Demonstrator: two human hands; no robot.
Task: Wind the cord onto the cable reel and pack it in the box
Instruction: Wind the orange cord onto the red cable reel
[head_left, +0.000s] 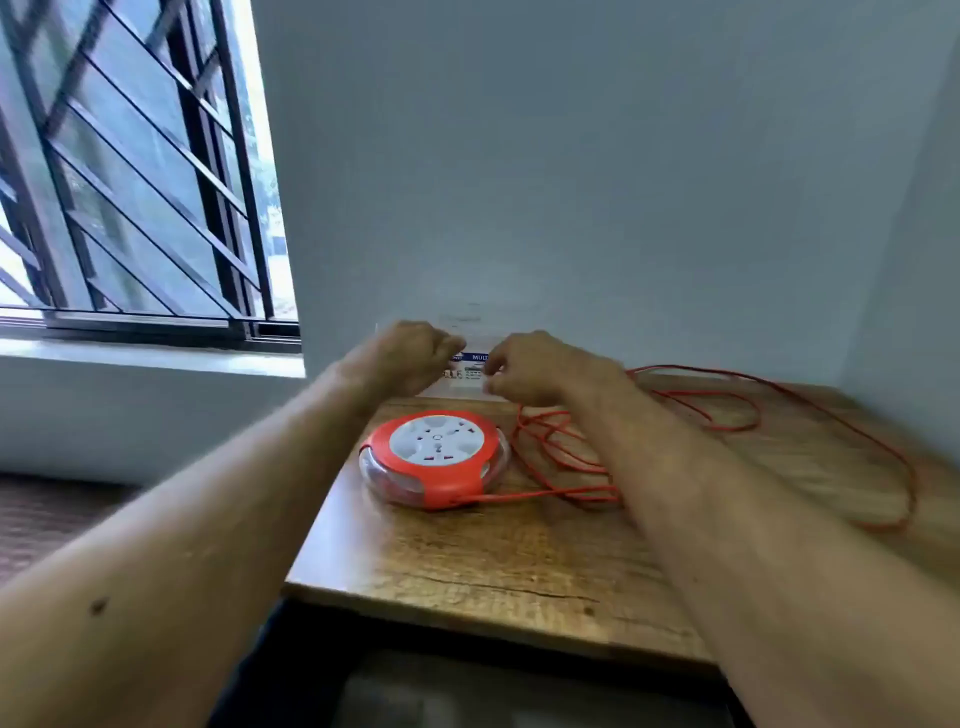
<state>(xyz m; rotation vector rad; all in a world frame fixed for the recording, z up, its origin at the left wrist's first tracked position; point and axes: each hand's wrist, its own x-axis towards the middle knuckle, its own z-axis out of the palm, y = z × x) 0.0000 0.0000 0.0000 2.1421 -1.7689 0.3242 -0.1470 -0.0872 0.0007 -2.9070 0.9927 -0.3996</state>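
Note:
A round cable reel (435, 460), orange with a white socket face and a clear rim, lies flat on the wooden table (493, 566). Its red cord (727, 410) runs out of the reel's front and lies in loose loops across the right side of the table. Behind the reel, a white box (470, 366) with a blue label stands against the wall, mostly hidden by my hands. My left hand (410, 356) curls its fingers on the box's left top edge. Motion blur softens my right hand (527, 369), which curls round the box's right side.
The table stands in a corner, with a grey wall (571, 182) behind it and another wall on the right. A barred window (130, 171) and its sill lie to the left. A dark object (467, 691) sits below the table's front edge.

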